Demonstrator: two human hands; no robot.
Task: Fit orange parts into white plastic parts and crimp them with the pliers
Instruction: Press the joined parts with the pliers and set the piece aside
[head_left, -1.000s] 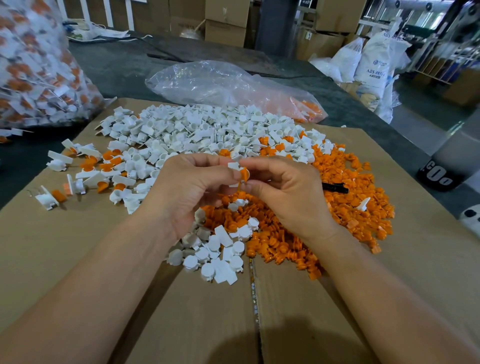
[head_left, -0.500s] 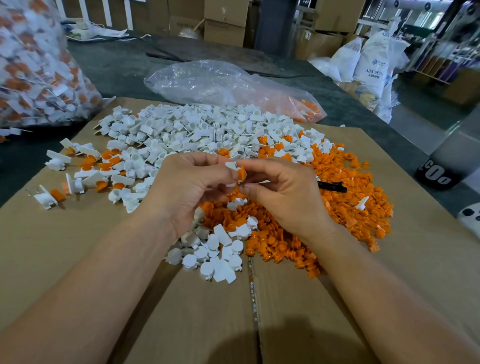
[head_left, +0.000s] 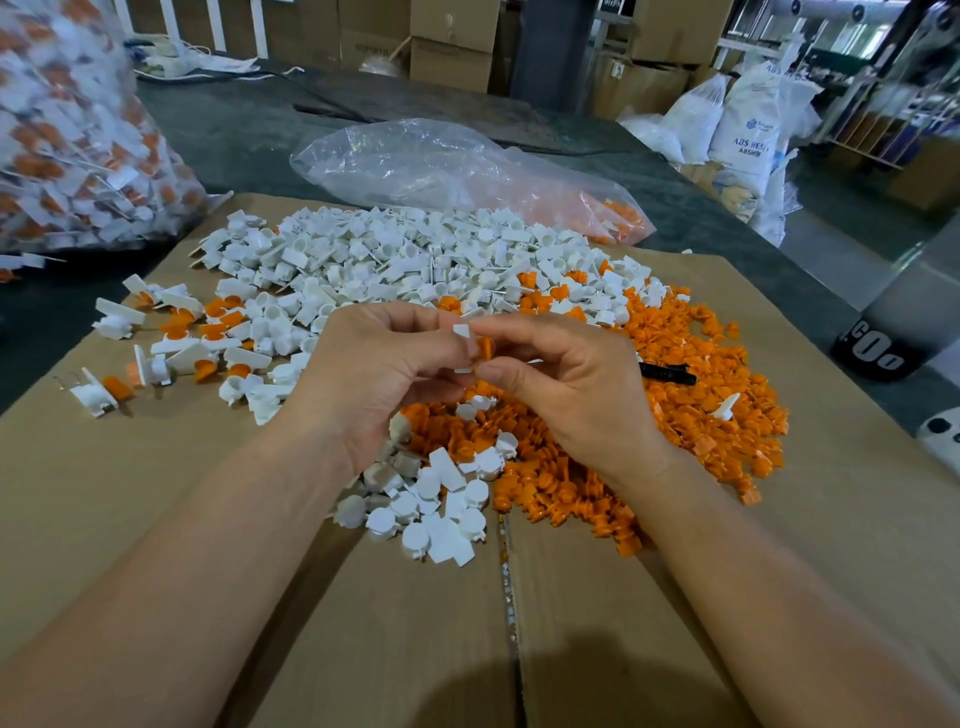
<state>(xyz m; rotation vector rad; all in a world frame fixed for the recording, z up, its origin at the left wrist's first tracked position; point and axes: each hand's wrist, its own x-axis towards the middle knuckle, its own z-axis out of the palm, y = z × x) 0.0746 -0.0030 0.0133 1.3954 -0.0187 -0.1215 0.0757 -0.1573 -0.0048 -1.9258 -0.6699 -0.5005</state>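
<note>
A flattened brown cardboard sheet (head_left: 156, 493) covers the workshop table. At far left sits a clear plastic bag of joined white-and-orange pieces (head_left: 67, 156), and a heap of small white plastic parts (head_left: 389, 254) spreads beside it. In mid-air, the left hand (head_left: 374, 374) pinches one white plastic part (head_left: 462, 332). The right hand (head_left: 566, 384) pinches a small orange part (head_left: 485, 347) against it. A black tool handle (head_left: 667, 373), half hidden, lies on the heap of orange parts (head_left: 691, 332) at right.
</note>
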